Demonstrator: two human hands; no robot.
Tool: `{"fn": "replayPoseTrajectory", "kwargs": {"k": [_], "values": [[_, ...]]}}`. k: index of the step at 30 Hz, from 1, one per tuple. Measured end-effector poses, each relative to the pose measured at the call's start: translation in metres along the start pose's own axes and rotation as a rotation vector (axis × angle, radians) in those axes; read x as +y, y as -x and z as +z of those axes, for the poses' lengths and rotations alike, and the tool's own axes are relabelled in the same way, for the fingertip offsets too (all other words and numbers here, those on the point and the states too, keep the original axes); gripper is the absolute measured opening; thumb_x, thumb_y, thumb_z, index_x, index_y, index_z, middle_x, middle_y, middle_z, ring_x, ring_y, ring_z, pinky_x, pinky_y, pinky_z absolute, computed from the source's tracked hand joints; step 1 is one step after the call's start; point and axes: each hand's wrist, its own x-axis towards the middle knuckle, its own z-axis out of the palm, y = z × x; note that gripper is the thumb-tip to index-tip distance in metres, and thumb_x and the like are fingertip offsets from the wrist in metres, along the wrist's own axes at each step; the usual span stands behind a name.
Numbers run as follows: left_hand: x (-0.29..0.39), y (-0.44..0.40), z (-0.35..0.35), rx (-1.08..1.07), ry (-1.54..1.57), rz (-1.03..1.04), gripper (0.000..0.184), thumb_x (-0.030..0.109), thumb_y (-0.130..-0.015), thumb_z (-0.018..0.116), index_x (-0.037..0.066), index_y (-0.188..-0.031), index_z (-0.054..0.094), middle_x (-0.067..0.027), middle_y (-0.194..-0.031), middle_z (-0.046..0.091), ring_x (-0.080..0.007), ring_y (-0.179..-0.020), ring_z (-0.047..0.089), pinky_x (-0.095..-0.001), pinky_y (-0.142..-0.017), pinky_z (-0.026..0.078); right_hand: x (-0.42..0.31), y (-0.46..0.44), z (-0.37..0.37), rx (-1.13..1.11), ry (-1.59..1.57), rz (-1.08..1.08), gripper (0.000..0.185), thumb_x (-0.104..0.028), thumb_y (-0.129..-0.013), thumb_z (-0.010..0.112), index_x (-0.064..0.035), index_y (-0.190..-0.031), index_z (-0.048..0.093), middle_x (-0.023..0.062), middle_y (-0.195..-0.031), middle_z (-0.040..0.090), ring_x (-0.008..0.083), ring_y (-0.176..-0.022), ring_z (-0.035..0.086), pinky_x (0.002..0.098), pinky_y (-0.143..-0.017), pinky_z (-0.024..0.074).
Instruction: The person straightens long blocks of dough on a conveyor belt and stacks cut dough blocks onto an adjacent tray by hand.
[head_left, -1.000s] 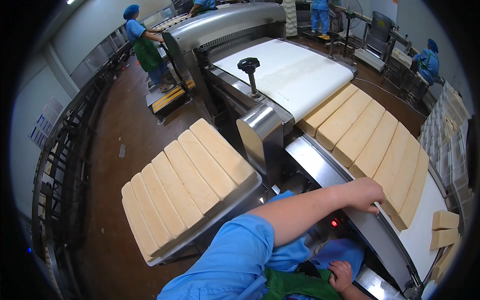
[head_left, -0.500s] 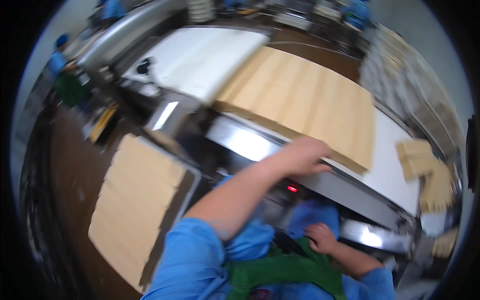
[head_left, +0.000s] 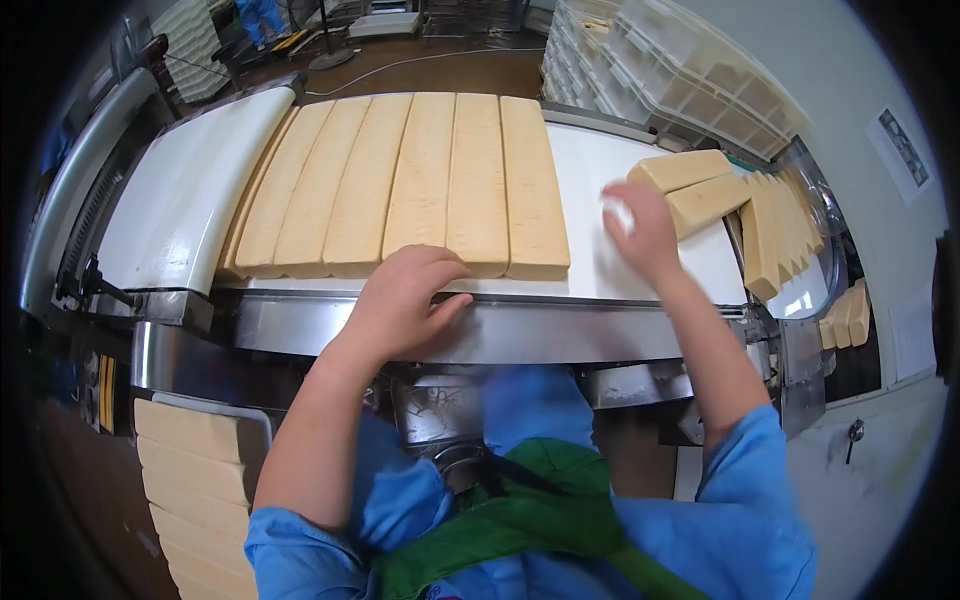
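Long pale-yellow blocks (head_left: 420, 190) lie side by side in a row across a white conveyor belt (head_left: 590, 190). My left hand (head_left: 405, 298) is at the front ends of the middle blocks, thumb apart from the bent fingers. Its fingertips overlap the block ends; whether they press on them is hard to see. Over the belt's right part is my right hand (head_left: 645, 232), slightly blurred, with a gap between thumb and fingers and nothing in it. Just beyond that hand, two similar blocks (head_left: 700, 185) lie at an angle at the belt's right end.
More blocks lean together on a metal surface (head_left: 805, 295) at right. Stacked plastic crates (head_left: 690, 70) stand behind the belt. A steel rail (head_left: 540, 328) runs along the front. At lower left, a tray (head_left: 262, 418) holds several blocks. Another person's legs (head_left: 260, 20) show at the back.
The view has swung to the right and steadied. My right hand has risen from near my waist to above the belt. My left hand remains by the row's front edge, now nearer its middle.
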Motion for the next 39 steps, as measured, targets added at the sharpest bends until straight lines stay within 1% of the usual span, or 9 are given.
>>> {"fn": "replayPoseTrajectory", "kwargs": {"k": [3,7,13,20,24,27,34,37,39], "values": [[0.002,0.000,0.003,0.015,-0.026,0.001,0.026,0.013,-0.078,0.076,0.004,-0.100,0.068,-0.0123,-0.104,0.068,-0.0317,-0.099,0.062,-0.0403,-0.086,0.051,0.112,-0.024,0.047,-0.167,0.458,0.401,0.053,-0.034,-0.084,0.068,-0.0110,-0.131,0.057,0.0168,-0.136,0.052,0.0378,-0.130,0.045,0.0507,-0.106,0.0379],[0.000,-0.001,0.007,-0.009,-0.028,-0.014,0.026,0.012,-0.077,0.076,0.004,-0.100,0.068,-0.0120,-0.104,0.067,-0.0314,-0.099,0.062,-0.0398,-0.085,0.051,0.118,-0.048,0.046,-0.472,0.583,0.824,0.064,-0.044,-0.084,0.065,-0.0209,-0.141,0.048,0.0150,-0.146,0.041,0.0434,-0.131,0.041,0.0611,-0.106,0.0349],[-0.001,-0.007,0.009,-0.017,-0.009,0.013,0.026,0.009,-0.075,0.077,0.005,-0.099,0.067,-0.0117,-0.104,0.067,-0.0317,-0.098,0.062,-0.0395,-0.084,0.051,0.066,-0.040,0.042,-0.520,0.639,0.802,0.055,-0.042,-0.086,0.061,-0.0152,-0.133,0.053,0.0154,-0.137,0.046,0.0403,-0.124,0.045,0.0611,-0.103,0.0354],[-0.002,-0.022,0.020,0.028,0.022,0.101,0.026,0.008,-0.075,0.077,0.005,-0.099,0.067,-0.0112,-0.105,0.066,-0.0312,-0.099,0.061,-0.0396,-0.086,0.051,-0.002,0.049,0.003,-0.373,0.325,0.375,0.048,-0.028,-0.080,0.070,-0.0055,-0.120,0.056,0.0159,-0.118,0.054,0.0365,-0.114,0.049,0.0495,-0.098,0.0413],[0.003,-0.023,0.028,0.048,0.015,0.115,0.026,0.008,-0.075,0.076,0.005,-0.098,0.067,-0.0109,-0.106,0.065,-0.0309,-0.101,0.061,-0.0397,-0.087,0.050,0.005,0.052,0.008,-0.087,0.384,0.501,0.061,-0.025,-0.077,0.072,-0.0036,-0.128,0.049,0.0243,-0.125,0.049,0.0405,-0.114,0.050,0.0482,-0.100,0.0408],[0.005,-0.022,0.034,0.044,0.009,0.097,0.026,0.008,-0.075,0.076,0.005,-0.098,0.066,-0.0107,-0.107,0.066,-0.0307,-0.102,0.060,-0.0399,-0.088,0.050,-0.019,0.031,0.016,-0.331,0.529,0.761,0.067,-0.025,-0.077,0.072,-0.0029,-0.134,0.045,0.0281,-0.133,0.043,0.0417,-0.118,0.050,0.0484,-0.102,0.0412],[0.005,-0.026,0.039,0.050,0.018,0.089,0.026,0.008,-0.075,0.076,0.005,-0.099,0.066,-0.0110,-0.109,0.065,-0.0312,-0.105,0.059,-0.0403,-0.090,0.049,0.058,0.054,0.009,0.031,-0.799,0.972,0.063,-0.029,-0.080,0.069,-0.0007,-0.133,0.052,0.0279,-0.135,0.047,0.0408,-0.119,0.054,0.0416,-0.098,0.0470],[0.004,-0.026,0.041,0.020,0.012,0.108,0.028,0.008,-0.075,0.077,0.005,-0.100,0.066,-0.0115,-0.110,0.065,-0.0321,-0.106,0.059,-0.0409,-0.091,0.048,0.052,0.046,-0.012,0.037,0.778,0.815,0.068,-0.034,-0.078,0.069,0.0002,-0.133,0.051,0.0275,-0.136,0.047,0.0397,-0.115,0.057,0.0395,-0.098,0.0486],[0.004,-0.025,0.042,0.005,-0.005,0.089,0.029,0.009,-0.074,0.077,0.004,-0.101,0.066,-0.0118,-0.110,0.065,-0.0325,-0.106,0.058,-0.0413,-0.092,0.048,0.055,0.030,-0.023,-0.140,0.512,1.166,0.073,-0.038,-0.075,0.070,0.0004,-0.134,0.051,0.0272,-0.137,0.046,0.0388,-0.116,0.057,0.0396,-0.098,0.0482]]}}
